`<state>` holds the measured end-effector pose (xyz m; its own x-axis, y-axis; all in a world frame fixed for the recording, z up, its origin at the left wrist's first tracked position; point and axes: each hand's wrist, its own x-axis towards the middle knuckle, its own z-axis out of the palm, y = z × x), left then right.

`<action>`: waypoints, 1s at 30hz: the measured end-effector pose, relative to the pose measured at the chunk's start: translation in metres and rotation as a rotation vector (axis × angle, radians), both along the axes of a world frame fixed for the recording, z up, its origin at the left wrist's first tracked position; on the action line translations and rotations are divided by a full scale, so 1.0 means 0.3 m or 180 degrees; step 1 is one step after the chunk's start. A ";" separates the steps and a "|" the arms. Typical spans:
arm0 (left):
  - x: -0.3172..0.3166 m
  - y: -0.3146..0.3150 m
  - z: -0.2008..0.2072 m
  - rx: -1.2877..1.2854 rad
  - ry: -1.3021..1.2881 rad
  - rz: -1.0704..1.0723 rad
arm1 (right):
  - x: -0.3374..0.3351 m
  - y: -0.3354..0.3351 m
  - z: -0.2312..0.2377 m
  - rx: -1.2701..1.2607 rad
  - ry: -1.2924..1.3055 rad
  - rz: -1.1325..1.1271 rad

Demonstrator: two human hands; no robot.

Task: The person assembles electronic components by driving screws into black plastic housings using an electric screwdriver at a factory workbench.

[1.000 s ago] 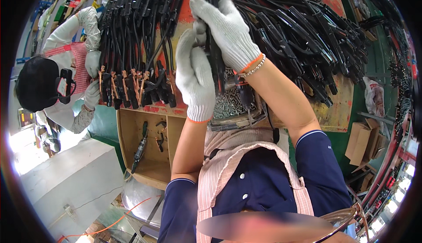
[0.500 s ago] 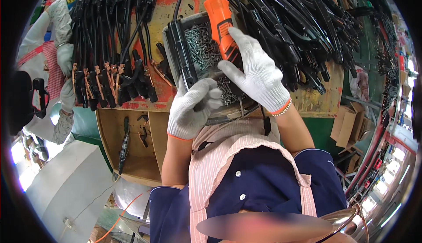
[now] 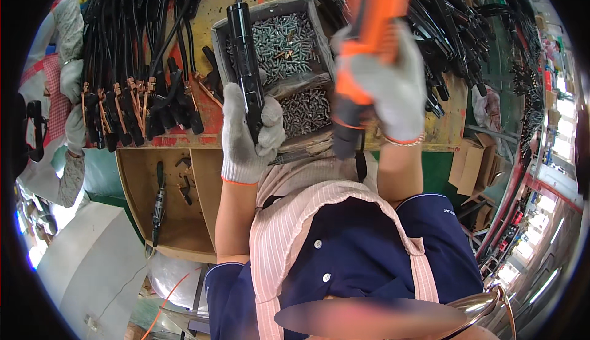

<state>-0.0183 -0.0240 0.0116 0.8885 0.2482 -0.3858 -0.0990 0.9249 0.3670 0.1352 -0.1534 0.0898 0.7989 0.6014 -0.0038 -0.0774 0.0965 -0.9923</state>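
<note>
My left hand [image 3: 239,146], in a white knit glove, is wrapped round the lower part of a black tubular handle [image 3: 244,51]. The handle stands lengthwise over the left side of a grey bin [image 3: 326,39], and a cable leaves its far end. In my gloved right hand [image 3: 398,88] is an orange and black electric screwdriver [image 3: 376,14], blurred by motion, its dark nose pointing toward me beside the bin. Silvery screws [image 3: 286,48] fill the bin's far compartment; darker screws [image 3: 304,111] lie in the near one.
Black cabled parts with copper ends [image 3: 138,91] lie in a row at the left. More black handles [image 3: 452,32] are heaped at the right. Below the table edge, an open shelf [image 3: 184,223] holds a slim tool [image 3: 159,205]. A co-worker's gloved hands [image 3: 74,82] are at the far left.
My right hand has lifted the screwdriver from over the bin, moved it right and turned it nose toward me. My left fingers have closed round the black handle.
</note>
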 end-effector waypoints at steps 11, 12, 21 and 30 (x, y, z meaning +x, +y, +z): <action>0.011 -0.015 0.014 0.0433 0.0473 -0.0130 | 0.118 -0.138 0.005 0.4108 0.0922 0.1224; 0.014 -0.018 0.014 0.0541 0.0573 -0.0140 | 0.110 -0.138 0.002 0.3748 0.0506 0.0857; 0.039 -0.019 0.036 0.0582 0.0720 -0.0192 | 0.019 -0.115 -0.077 0.2397 -0.0726 -0.0264; 0.041 -0.019 0.032 0.0604 0.0789 -0.0112 | -0.008 -0.077 -0.113 0.1950 -0.0134 -0.0709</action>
